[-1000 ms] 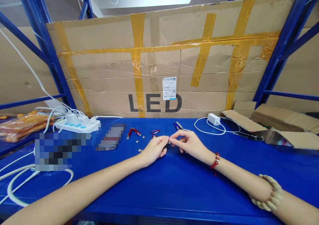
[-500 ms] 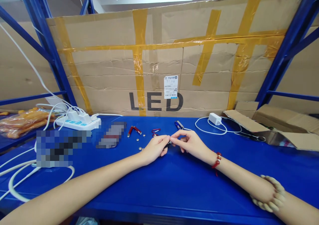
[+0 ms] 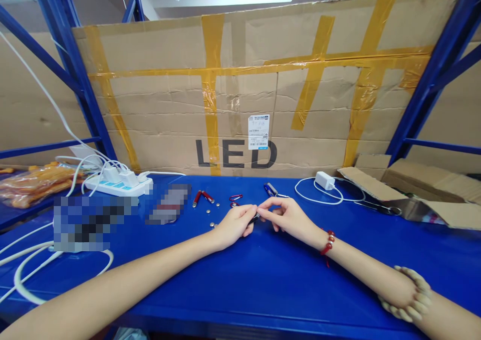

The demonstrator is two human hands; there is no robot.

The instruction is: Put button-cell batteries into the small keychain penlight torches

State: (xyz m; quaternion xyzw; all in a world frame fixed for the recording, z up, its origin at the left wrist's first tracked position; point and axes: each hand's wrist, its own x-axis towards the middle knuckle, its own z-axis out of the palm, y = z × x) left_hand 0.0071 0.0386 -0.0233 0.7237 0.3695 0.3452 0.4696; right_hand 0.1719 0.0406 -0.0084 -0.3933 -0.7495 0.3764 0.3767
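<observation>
My left hand (image 3: pixel 235 224) is closed around a small black tube (image 3: pixel 254 218) with a silvery end, most of it hidden by the fingers. At that end my right hand (image 3: pixel 287 214) pinches with thumb and forefinger; whatever lies between those fingertips is too small to make out. Several button cells (image 3: pixel 212 225) lie left of my left hand. Beyond them are two red metal tubes (image 3: pixel 202 197) with silvery ends. A red carabiner clip (image 3: pixel 236 197) rests behind my left hand, and a blue tube (image 3: pixel 268 189) beside a silvery piece lies behind my right hand.
On the blue table (image 3: pixel 240 285), a white power strip (image 3: pixel 120 182) with cables and a blurred-out phone-like object (image 3: pixel 169 204) are at left. A white charger (image 3: pixel 324 180) with its cable and an open cardboard box (image 3: pixel 424 189) stand at right. A large cardboard sheet (image 3: pixel 169 109) rises behind.
Almost nothing differs. Both hands keep the same hold around the black tube, and the whole view has shifted very slightly.
</observation>
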